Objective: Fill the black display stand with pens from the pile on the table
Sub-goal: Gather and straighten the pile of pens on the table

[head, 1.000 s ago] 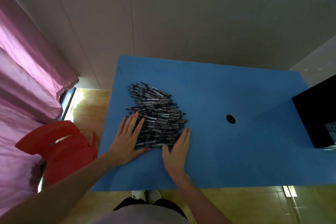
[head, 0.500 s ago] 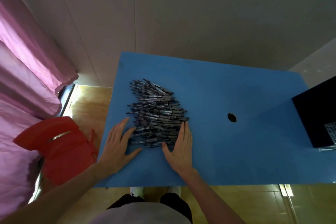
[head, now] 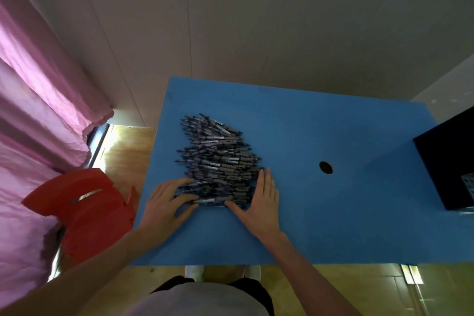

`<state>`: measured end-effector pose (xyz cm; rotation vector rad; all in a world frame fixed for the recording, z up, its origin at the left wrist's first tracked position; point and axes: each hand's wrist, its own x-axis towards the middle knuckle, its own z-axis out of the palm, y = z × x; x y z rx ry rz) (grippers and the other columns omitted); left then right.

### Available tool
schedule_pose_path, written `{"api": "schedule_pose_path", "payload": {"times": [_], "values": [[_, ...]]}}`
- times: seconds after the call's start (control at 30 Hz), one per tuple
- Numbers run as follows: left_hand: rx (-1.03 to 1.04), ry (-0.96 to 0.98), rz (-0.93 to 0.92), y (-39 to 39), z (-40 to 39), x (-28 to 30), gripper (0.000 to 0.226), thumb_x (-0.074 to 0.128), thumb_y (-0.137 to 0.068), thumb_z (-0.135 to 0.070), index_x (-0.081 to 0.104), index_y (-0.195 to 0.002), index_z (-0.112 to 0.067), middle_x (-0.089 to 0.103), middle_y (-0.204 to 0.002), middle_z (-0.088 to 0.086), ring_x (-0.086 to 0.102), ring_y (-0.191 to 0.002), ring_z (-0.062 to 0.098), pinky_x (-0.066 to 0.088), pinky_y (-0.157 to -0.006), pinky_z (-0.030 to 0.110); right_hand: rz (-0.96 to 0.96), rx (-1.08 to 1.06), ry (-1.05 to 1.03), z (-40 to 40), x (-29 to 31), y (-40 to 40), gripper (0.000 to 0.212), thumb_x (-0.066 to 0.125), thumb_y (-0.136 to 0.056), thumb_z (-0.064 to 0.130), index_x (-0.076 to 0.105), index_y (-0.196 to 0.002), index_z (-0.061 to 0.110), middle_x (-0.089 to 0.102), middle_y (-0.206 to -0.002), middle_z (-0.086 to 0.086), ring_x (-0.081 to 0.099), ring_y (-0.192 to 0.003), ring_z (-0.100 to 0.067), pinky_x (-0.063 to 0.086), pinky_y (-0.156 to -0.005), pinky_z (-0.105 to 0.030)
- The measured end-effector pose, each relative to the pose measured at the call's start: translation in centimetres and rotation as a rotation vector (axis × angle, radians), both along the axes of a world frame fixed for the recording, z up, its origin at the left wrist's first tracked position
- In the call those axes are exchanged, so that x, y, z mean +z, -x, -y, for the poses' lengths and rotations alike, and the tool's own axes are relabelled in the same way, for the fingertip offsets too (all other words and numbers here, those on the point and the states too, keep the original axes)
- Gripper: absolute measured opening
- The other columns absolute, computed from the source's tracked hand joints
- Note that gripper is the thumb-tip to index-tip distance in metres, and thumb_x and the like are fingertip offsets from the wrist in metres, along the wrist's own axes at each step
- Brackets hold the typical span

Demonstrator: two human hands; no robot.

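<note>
The pen pile (head: 218, 161) near the worktop's (head: 333, 226) left edge is now bracketed closer: left hand (head: 166, 202) drawn in, right hand (head: 261, 202) flat, fingers straight.

The tabletop (head: 295, 226) is plain bright blue, with one dark round hole (head: 326, 167). On it lies a pile of pens (head: 218, 161), dark grey with small pale labels. Right of the pile stands a black display stand (head: 446, 161). Left of the tabletop are a red chair (head: 82, 210) and pink curtains (head: 33, 115) (creased, unpatterned).
</note>
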<state>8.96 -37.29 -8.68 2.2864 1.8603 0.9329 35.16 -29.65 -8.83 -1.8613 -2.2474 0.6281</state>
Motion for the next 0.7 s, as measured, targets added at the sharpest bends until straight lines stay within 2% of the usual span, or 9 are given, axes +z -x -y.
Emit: {"api": "schedule_pose_path", "payload": {"times": [0.1,0.23,0.4,0.5,0.57,0.7], "values": [[-0.054,0.022,0.0,-1.8,-1.5,0.2,0.025,0.063,-0.094,-0.041,0.075,-0.097,-0.019,0.059,-0.135,0.003,0.056,-0.12,0.023,0.044,-0.099,0.036,-0.042,-0.009,0.01,-0.1,-0.2,-0.2,0.136,0.038,-0.07,0.1,-0.021,-0.159,0.016,-0.02,-0.169,0.0,-0.017,-0.155,-0.016,-0.002,-0.128,-0.042],[-0.045,0.137,0.015,-2.6,-2.6,-0.5,0.037,0.05,-0.097,-0.055,0.072,-0.097,-0.025,0.053,-0.141,-0.001,0.053,-0.126,0.023,0.044,-0.102,0.04,-0.08,0.024,0.009,0.2,-0.6,-1.1,0.136,0.042,-0.07,0.099,-0.02,-0.159,0.016,-0.019,-0.169,0.002,-0.016,-0.155,-0.015,0.001,-0.128,-0.043],[0.035,0.205,0.061,-3.2,-2.8,-0.4,0.034,0.058,-0.088,-0.055,0.065,-0.105,-0.025,0.044,-0.15,0.001,0.047,-0.132,0.027,0.043,-0.106,0.044,-0.077,0.064,-0.013,0.2,-0.5,-1.3,0.134,0.04,-0.071,0.098,-0.024,-0.158,0.018,-0.022,-0.168,0.003,-0.018,-0.155,-0.013,-0.005,-0.127,-0.039],[0.099,0.225,0.116,-3.3,-2.6,-0.1,0.049,0.065,-0.084,-0.059,0.059,-0.119,-0.024,0.037,-0.155,-0.001,0.041,-0.138,0.024,0.04,-0.11,0.044,-0.161,-0.006,0.008,0.1,-0.4,-0.9,0.129,0.04,-0.075,0.095,-0.019,-0.16,0.018,-0.018,-0.169,0.004,-0.015,-0.155,-0.012,-0.004,-0.128,-0.037],[0.196,0.255,0.239,-3.3,-2.5,0.4,0.068,0.07,-0.082,-0.062,0.052,-0.133,-0.021,0.031,-0.158,-0.001,0.036,-0.141,0.02,0.036,-0.112,0.039,-0.243,-0.108,0.031,-0.3,-0.2,-0.6,0.12,0.039,-0.081,0.089,-0.014,-0.161,0.016,-0.013,-0.169,0.002,-0.01,-0.156,-0.013,0.001,-0.128,-0.038],[0.433,0.392,0.472,-3.0,-4.7,1.5,0.094,0.054,-0.087,-0.069,0.026,-0.156,-0.013,0.015,-0.166,0.001,0.018,-0.152,0.022,0.026,-0.122,0.045,-0.31,-0.288,0.075,-1.8,0.9,0.9,0.103,0.047,-0.094,0.07,0.0,-0.162,0.008,0.002,-0.171,-0.007,0.001,-0.157,-0.022,0.005,-0.128,-0.039]]}}
